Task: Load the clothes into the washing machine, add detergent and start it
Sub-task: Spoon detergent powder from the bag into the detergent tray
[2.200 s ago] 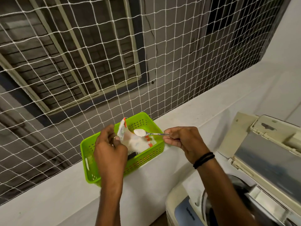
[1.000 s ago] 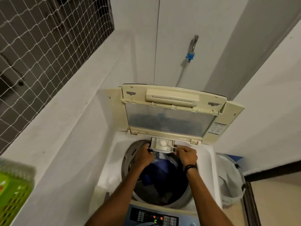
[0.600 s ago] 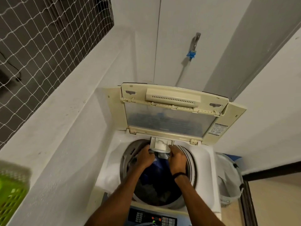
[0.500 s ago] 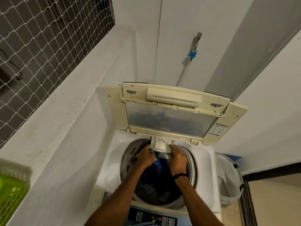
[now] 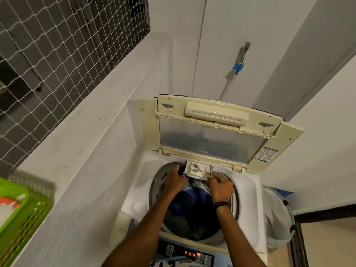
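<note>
Head view, white powder (image 5: 196, 171) in detergent drawer (image 5: 188, 167), left hand (image 5: 175, 181) gripping it, right hand (image 5: 221, 187) pinching spoon (image 5: 209, 175), clothes (image 5: 194, 199) in drum (image 5: 234, 207).

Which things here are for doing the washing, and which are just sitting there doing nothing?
For the washing: detergent drawer, left hand holding it, right hand pinching the spoon over it, clothes in the drum, open lid, lit control panel.
Just sitting about: green basket on the ledge, window netting, white hamper beside the machine.
</note>
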### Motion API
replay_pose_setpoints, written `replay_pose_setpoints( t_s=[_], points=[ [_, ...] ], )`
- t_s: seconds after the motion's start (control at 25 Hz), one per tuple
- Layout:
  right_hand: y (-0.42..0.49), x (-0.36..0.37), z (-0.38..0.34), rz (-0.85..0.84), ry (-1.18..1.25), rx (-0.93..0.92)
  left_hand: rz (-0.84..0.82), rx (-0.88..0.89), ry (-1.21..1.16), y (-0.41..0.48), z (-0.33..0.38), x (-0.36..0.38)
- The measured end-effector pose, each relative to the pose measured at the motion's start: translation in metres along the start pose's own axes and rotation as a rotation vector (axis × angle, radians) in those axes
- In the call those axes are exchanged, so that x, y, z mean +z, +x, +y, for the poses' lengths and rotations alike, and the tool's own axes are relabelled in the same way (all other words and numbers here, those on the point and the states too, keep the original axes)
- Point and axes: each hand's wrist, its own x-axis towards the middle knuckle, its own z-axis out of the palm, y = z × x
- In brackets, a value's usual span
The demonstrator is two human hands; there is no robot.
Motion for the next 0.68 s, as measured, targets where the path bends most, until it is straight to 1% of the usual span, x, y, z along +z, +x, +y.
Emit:
replay_pose_setpoints(
  t_s=[0.08,0.16,0.2,0.28,0.4,0.52,0.6,0.68],
  points=[
    [-0.002,0.002,-0.005,-0.096,0.197,0.137,0.054,0.026,-0.027,-0.012,0.006,-0.015],
    [-0.003,0.004,-0.015,-0.144,0.347,0.268,0.136,0.07,-0.038,-0.026,0.015,-0.034],
    [-0.008,0.004,-0.024,-0.165,0.383,0.333,0.182,0.093,-0.048,-0.035,0.019,-0.045],
    [-0.018,0.01,-0.037,-0.228,0.499,0.392,0.273,0.138,-0.111,-0.056,0.026,-0.071],
    [-0.045,0.015,-0.074,-0.398,0.652,0.334,0.433,0.212,-0.188,-0.101,0.038,-0.119],
    [-0.081,0.016,-0.133,-0.634,0.627,0.281,0.638,0.35,-0.26,-0.159,0.037,-0.172],
    [-0.111,0.018,-0.171,-0.758,0.65,0.232,0.805,0.446,-0.326,-0.201,0.029,-0.205],
    [-0.146,0.027,-0.201,-0.876,0.687,0.197,0.997,0.476,-0.383,-0.247,0.015,-0.237]
  ],
)
